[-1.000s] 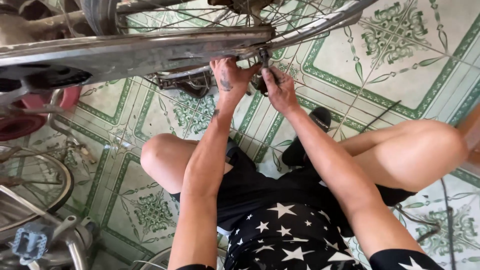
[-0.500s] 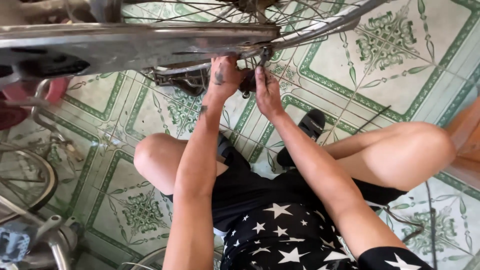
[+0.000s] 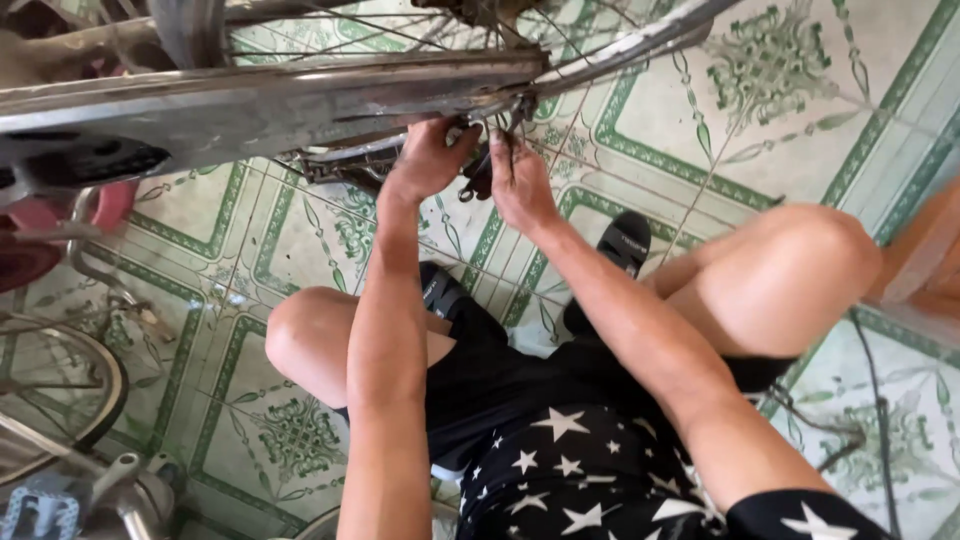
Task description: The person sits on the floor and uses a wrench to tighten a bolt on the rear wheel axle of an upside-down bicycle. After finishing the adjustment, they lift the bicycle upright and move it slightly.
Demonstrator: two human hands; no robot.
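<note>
Both hands at the rear end of a bicycle frame, person squatting on a tiled floor.

The green-patterned floor (image 3: 800, 120) fills the view. The frame (image 3: 270, 100), a worn metal bar, crosses the far side from left to centre, with the wheel rim (image 3: 640, 40) and spokes running off to the far right. A second wheel (image 3: 60, 400) lies near left, a pedal (image 3: 40, 515) beside it. Black sandals (image 3: 625, 240) sit under the knees. The left hand (image 3: 430, 160) is curled narrow around a part just below the frame end; what it grips cannot be told. The right hand (image 3: 520, 180), just right of it, has fingers extended up, touching the small fitting (image 3: 505, 110) at the frame end.
</note>
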